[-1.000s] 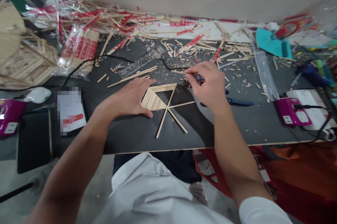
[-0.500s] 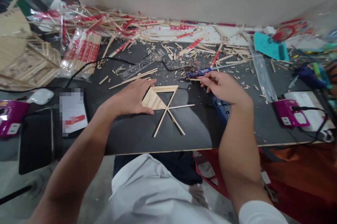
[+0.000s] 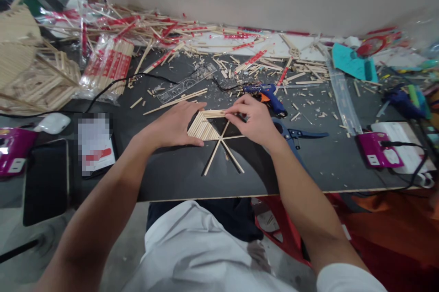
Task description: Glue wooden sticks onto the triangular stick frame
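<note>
top: white, short sleeve (image 3: pixel 343 278)
trousers: dark (image 3: pixel 222 214)
arms: bare from sleeve down
hands: bare, no gloves

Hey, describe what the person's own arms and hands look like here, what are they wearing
Both hands, the left hand and right hand, are bare: no gloves, and no rings or watch visible. The forearms are uncovered too. A white sleeve shows at the right upper arm, matching the white shirt.
</note>
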A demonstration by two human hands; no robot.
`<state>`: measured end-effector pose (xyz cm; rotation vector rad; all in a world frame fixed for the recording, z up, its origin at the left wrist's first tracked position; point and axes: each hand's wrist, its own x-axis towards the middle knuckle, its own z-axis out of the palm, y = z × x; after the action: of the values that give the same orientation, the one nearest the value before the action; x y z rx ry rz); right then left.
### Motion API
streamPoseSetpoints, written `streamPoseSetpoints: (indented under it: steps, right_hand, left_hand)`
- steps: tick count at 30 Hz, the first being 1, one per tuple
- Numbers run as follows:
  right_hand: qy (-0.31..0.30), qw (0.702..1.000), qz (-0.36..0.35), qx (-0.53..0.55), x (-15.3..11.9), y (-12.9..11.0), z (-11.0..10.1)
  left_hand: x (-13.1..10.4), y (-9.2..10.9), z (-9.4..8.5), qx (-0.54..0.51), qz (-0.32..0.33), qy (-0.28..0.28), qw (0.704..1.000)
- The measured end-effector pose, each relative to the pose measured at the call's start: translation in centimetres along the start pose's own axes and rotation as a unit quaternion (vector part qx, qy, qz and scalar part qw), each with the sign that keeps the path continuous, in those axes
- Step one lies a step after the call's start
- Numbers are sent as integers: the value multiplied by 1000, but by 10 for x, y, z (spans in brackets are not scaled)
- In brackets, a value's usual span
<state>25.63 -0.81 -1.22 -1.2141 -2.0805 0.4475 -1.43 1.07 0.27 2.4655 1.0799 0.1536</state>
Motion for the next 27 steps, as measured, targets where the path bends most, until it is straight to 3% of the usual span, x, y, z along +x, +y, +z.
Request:
streamPoseSetpoints:
  steps: [3, 13, 22, 27]
  right_hand:
    - [-34, 998, -33, -30, -1, 1, 8]
    - [-54, 996, -46, -46, -1, 10, 12]
    - [-56, 996, -50, -48, 1, 9, 14]
    - [-51, 996, -56, -55, 1, 9, 16]
  left_hand:
    - [1, -1, 1, -3, 6, 3, 1000]
    - [0, 3, -2, 6, 11, 6, 1000]
    - [0, 3, -3, 9, 16, 2, 1000]
    - [1, 1, -4, -9, 55, 2, 998]
